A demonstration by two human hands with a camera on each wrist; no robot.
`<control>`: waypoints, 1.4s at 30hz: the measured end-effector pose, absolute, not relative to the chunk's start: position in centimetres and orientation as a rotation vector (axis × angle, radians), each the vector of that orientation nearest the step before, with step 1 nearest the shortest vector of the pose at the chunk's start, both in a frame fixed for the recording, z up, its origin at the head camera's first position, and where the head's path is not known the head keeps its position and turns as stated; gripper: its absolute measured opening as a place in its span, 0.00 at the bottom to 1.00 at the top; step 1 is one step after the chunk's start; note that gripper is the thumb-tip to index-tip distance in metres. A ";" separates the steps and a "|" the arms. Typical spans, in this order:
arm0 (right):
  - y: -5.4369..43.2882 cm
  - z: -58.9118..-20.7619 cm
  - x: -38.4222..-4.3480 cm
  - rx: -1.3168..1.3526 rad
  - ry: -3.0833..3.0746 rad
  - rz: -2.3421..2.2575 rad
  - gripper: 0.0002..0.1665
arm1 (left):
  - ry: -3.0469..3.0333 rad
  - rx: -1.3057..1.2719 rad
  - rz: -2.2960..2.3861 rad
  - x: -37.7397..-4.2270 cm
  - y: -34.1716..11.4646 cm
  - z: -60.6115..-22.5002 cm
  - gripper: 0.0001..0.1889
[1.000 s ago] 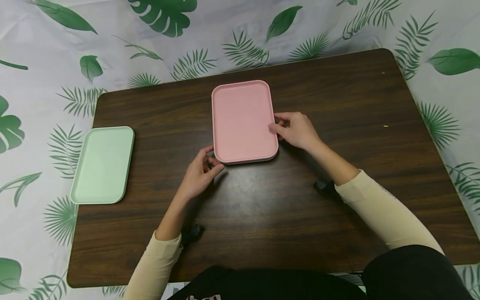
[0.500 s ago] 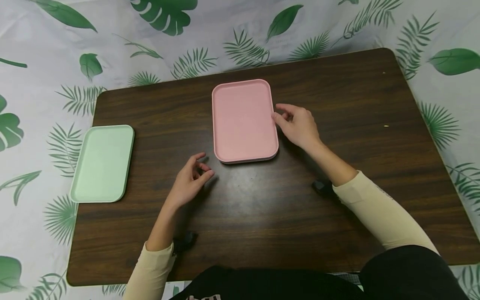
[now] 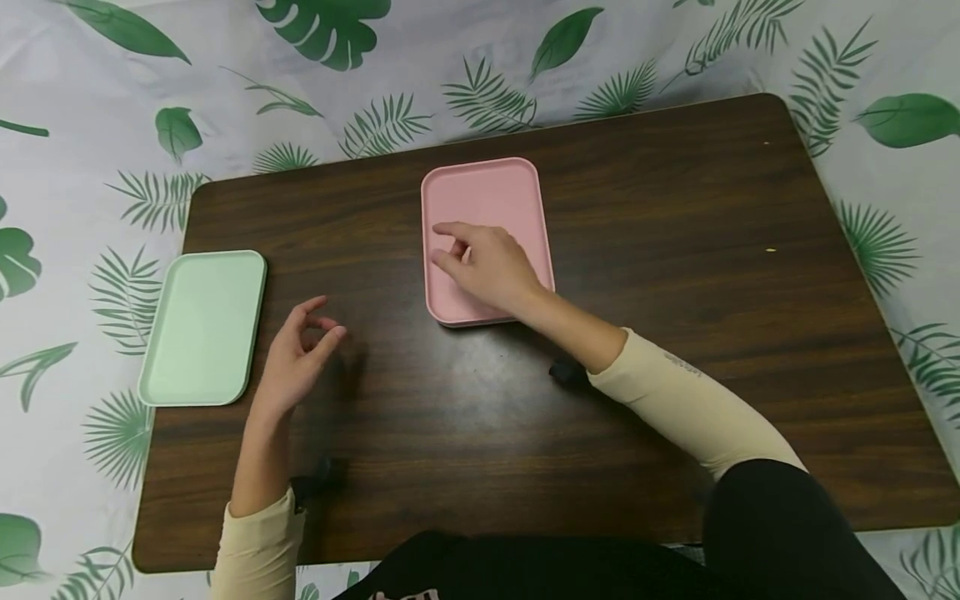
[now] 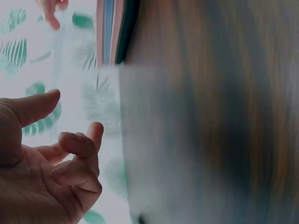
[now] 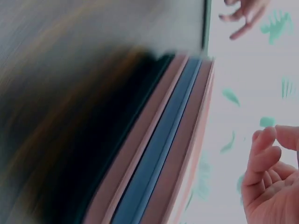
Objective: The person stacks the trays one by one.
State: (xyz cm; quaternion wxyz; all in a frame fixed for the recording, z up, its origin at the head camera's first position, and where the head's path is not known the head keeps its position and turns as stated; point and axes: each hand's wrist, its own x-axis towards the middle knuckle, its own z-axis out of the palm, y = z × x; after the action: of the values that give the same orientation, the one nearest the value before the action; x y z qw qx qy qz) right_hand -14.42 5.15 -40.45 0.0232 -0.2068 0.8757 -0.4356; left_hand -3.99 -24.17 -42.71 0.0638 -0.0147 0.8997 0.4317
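Observation:
A pink rectangular tray [image 3: 487,190] lies uppermost in a stack at the table's middle. From the side, in the right wrist view, the stack shows a blue tray [image 5: 156,144] between pink ones, with a dark layer at the bottom. My right hand [image 3: 491,262] hovers over the pink tray, fingers loosely bent and holding nothing. To the left, a light green tray [image 3: 204,329] rests near the table's left edge. My left hand [image 3: 294,360] is over the wood just right of that green tray, its thumb and fingers apart with nothing between them.
The dark wood-grain table [image 3: 675,208] has rounded corners. Behind and around it hangs a white cloth [image 3: 450,50] printed with green leaves. A tiny yellowish speck [image 3: 771,250] lies on the right part of the tabletop.
Both hands have left the edges of the pink tray stack and moved left. The right hand now overlaps the pink tray; the left is near the green tray. Both trays have stayed put.

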 end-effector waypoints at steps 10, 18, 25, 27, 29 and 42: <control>-2.6 -41.0 -8.9 -0.983 2.381 -1.124 0.29 | 2.816 -0.364 1.297 -2.5 -31.1 -41.3 0.26; -6.7 -42.6 -6.9 -0.925 2.158 -1.096 0.34 | 2.918 -0.701 1.075 -1.9 -36.7 -41.1 0.26; -9.1 -43.9 -6.3 -0.720 1.969 -1.169 0.35 | 2.914 -1.083 0.805 -1.6 -41.1 -41.8 0.27; -9.9 -44.2 -6.2 -0.672 1.944 -1.184 0.35 | 2.915 -1.154 0.742 -1.3 -42.2 -42.2 0.26; -10.6 -44.3 -6.0 -0.624 1.906 -1.204 0.35 | 2.922 -1.206 0.699 -0.9 -43.0 -42.6 0.26; -14.2 -45.4 -5.2 -0.413 1.667 -1.383 0.36 | 2.760 -1.097 0.400 0.5 -45.8 -44.0 0.31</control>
State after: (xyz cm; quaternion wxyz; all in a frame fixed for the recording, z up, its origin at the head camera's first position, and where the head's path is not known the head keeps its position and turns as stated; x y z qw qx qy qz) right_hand -5.18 -14.17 -45.41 0.4516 -0.1672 0.6746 -0.5595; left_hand 0.48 -45.81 -43.96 0.0720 -0.3651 0.9186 0.1333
